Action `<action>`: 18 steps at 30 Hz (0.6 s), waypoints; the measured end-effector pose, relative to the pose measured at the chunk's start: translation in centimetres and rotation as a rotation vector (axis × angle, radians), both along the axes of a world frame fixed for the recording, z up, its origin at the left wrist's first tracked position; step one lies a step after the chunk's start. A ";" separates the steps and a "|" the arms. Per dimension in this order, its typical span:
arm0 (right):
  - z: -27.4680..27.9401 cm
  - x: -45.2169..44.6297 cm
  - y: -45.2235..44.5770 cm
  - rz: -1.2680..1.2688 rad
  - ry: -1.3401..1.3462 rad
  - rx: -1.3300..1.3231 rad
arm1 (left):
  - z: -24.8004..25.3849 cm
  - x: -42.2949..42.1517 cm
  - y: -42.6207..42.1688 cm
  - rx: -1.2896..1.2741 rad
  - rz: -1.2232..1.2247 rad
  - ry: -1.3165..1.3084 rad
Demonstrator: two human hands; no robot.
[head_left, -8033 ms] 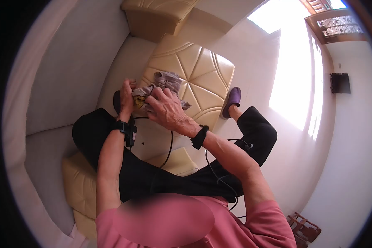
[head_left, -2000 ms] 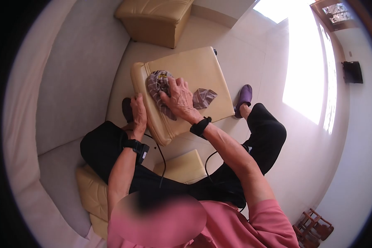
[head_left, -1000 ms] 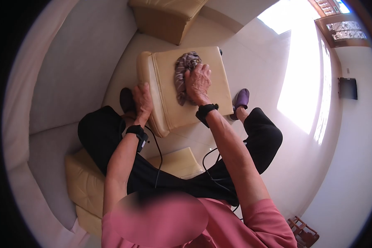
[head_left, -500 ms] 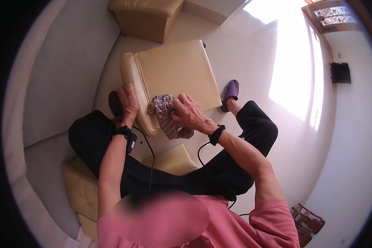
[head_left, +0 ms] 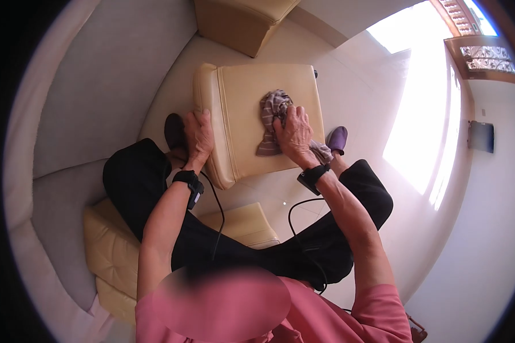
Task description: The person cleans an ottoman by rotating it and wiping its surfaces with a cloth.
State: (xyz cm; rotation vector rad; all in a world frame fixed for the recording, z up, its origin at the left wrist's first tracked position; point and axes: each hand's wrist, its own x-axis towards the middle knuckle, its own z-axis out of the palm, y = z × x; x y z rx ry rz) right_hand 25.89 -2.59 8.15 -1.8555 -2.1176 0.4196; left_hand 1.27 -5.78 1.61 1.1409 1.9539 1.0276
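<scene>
Between my knees a cream leather stool (head_left: 252,86) lies tipped with one flat side facing up and its padded edge to the left. My left hand (head_left: 199,137) is wrapped around that padded edge, thumb near the top. On the upturned side, my right hand (head_left: 296,136) grips a striped brown-grey cloth (head_left: 272,117), pressing it against the leather. Part of the cloth is bunched ahead of the fingers, and another end hangs out beneath my right wrist. Both wrists wear black bands with cables.
Another cream stool (head_left: 240,23) stands at the far end, beside a grey sofa (head_left: 114,74) on the left. Beneath me is a cream tufted seat (head_left: 106,240). Purple slippers (head_left: 337,139) are on my feet, on a pale tiled floor (head_left: 360,103). Dark cables loop by my legs.
My right hand has slid the cloth right and up, from beside the padded edge to the middle of the stool's flat side. My left hand stays on the padded edge.
</scene>
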 end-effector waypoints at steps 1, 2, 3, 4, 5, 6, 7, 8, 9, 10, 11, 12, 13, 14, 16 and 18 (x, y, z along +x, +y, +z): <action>-0.6 -2.6 0.9 0.011 0.029 0.007 | -0.1 -0.7 0.6 -0.026 -0.019 0.011; -1.0 -4.9 2.0 0.018 0.035 0.007 | -0.3 -1.2 1.1 -0.027 -0.012 0.017; -1.3 -6.7 3.2 0.040 0.093 0.003 | 0.6 -1.0 1.5 -0.026 0.007 0.047; -1.3 -8.3 4.3 0.061 0.151 0.000 | 0.9 -0.8 1.9 -0.026 0.025 0.077; -1.2 -9.9 5.4 0.117 0.190 -0.002 | 0.5 -0.8 2.3 -0.028 0.025 0.078; -1.0 -11.2 6.5 0.172 0.229 -0.003 | 0.1 -0.6 2.7 -0.022 0.039 0.066; -1.4 -12.4 7.8 0.172 0.230 -0.006 | -0.2 -0.4 3.0 -0.015 0.053 0.055; -1.8 -13.4 9.2 0.169 0.301 0.000 | -0.4 -0.4 3.1 -0.018 0.053 0.055; -2.2 -13.8 10.8 0.166 0.369 0.006 | -0.4 -0.4 3.1 -0.050 0.076 0.051; -2.5 -13.8 12.5 0.167 0.366 0.004 | -0.3 -0.4 3.1 -0.082 0.100 0.046; -2.8 -13.9 14.2 0.204 0.353 0.057 | -0.2 -0.4 3.1 -0.084 0.101 0.043; -3.1 -14.0 16.0 0.241 0.341 0.109 | 0.0 -0.4 3.0 -0.067 0.117 0.052; -3.5 -13.8 17.9 0.197 0.269 0.075 | 0.0 -0.6 3.0 -0.050 0.133 0.061; -3.8 -13.1 19.8 0.154 0.197 0.040 | -0.3 -0.7 3.2 -0.053 0.134 0.058; -4.1 -10.7 22.5 0.051 0.029 -0.053 | -0.8 -1.2 3.6 -0.074 0.048 -0.041; -4.9 -7.5 23.8 -0.047 -0.071 -0.061 | -0.8 -1.9 3.6 -0.036 0.039 -0.001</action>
